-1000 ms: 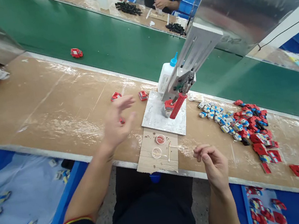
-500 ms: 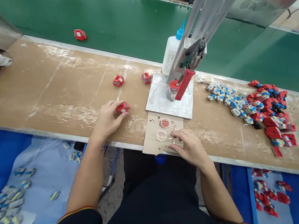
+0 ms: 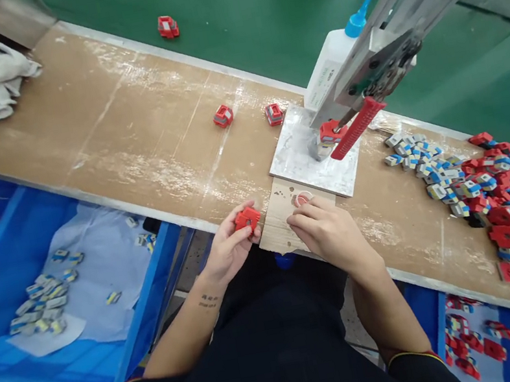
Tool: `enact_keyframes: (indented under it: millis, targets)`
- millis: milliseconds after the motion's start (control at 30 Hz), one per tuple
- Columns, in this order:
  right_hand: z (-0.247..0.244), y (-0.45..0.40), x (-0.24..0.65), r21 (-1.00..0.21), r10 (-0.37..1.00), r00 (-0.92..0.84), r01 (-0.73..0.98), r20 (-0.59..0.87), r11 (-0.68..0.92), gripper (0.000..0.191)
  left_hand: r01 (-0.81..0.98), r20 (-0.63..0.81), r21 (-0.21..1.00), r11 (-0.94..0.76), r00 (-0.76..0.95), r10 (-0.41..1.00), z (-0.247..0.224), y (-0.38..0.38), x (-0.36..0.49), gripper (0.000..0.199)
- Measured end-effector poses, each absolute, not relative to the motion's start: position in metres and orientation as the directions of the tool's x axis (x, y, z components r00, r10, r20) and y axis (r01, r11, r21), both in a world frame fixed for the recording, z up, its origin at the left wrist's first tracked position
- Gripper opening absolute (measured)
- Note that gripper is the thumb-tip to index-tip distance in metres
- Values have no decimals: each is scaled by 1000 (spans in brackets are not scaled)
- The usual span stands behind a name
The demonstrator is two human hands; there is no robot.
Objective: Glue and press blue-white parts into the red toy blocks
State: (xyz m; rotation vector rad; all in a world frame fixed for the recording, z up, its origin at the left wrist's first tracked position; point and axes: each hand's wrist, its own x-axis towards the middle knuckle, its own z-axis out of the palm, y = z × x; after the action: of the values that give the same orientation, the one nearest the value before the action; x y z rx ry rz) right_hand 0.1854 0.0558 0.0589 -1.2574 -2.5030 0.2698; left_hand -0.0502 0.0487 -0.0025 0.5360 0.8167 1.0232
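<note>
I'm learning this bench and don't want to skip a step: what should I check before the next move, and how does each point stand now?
1. Red part secure in the left hand: ok, held between thumb and fingers.
2. Anything pinched in the right hand: cannot tell, the fingers hide it.
3. Small round dish close to the right hand: ok, right beside the fingers.
4. Dish in full view: not ok, the right hand partly covers it.
5. Blue nozzle cap on the white bottle: ok, it is on.
6. Red piece at the clamp firmly gripped: cannot tell from this angle.
</note>
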Motion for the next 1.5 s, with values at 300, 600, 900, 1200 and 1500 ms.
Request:
enact_keyframes:
  millis: [300,600,900,1200,1500]
  targets:
    - [31,40,187,-449,814,-363,696,453,560,15,-539,-180,780,317,292,939,-5,39,-48,48]
    - [28,38,189,-515,835,-263,686,483,514,14,-500,-206,805,318,267,941,6,34,-43,51]
    - [25,39,189,-518,843,-252,695,474,499,15,-616,-290,673,409,289,912,14,39,-41,66]
    - [49,24,197,-746,834,64,488,549,453,15,-267,-96,954,135,153,983,8,33,-39,42]
    - [63,6,167,-826,773,294,226,563,516,11,2,163,986,-167,196,967,11,30,-29,52]
